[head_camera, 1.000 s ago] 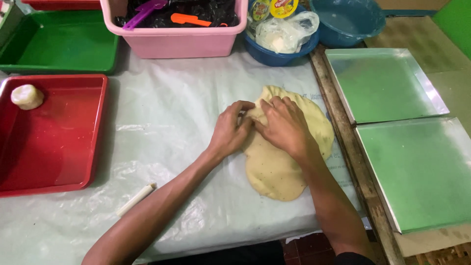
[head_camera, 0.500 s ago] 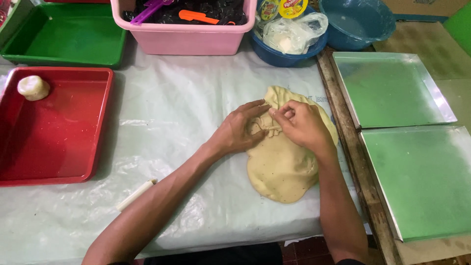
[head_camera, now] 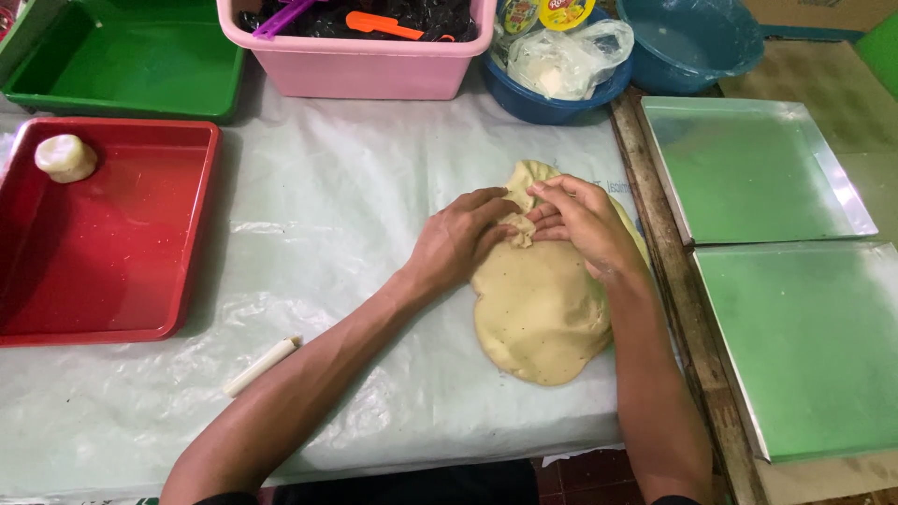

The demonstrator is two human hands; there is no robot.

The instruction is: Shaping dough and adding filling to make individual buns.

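Both hands are on the dough [head_camera: 538, 309], fingers curled, pinching a fold at its 12 o'clock end. My left hand [head_camera: 458, 241] comes in from 9 o'clock, fingertips tucked into the crease. My right hand [head_camera: 585, 223] comes from 3 o'clock, thumb and fingers closed narrow on the raised flap. Neither hand lifts the slab; both press and pinch.

The dough lies flat on the plastic sheet [head_camera: 309, 215], right of centre, long axis 12 to 6, near the table edge [head_camera: 655, 234] at 3 o'clock.

Handling, my read: soft, pliable, holds a crease, so fairly stiff for dough. Looks heavy for its size, surface matte and dry, not sticky. Thin edges would likely tear if pulled. Best hold is the thick folded end at 12, or flat palms under the middle; pinching the 6 o'clock rim risks stretching.

Outward from there:
- 10 o'clock: pink tub [head_camera: 360, 56] with utensils.
- 12 to 1 o'clock: blue bowl [head_camera: 552, 98] holding a plastic bag, second blue bowl [head_camera: 692, 42] beside it.
- 3 o'clock: two metal trays [head_camera: 748, 168], well apart from the dough.
- 9 o'clock: red tray [head_camera: 112, 243] with a small dough ball [head_camera: 65, 157] in its far corner; green tray [head_camera: 122, 56] behind it.
- 8 o'clock: small white stick [head_camera: 262, 366] on the sheet.
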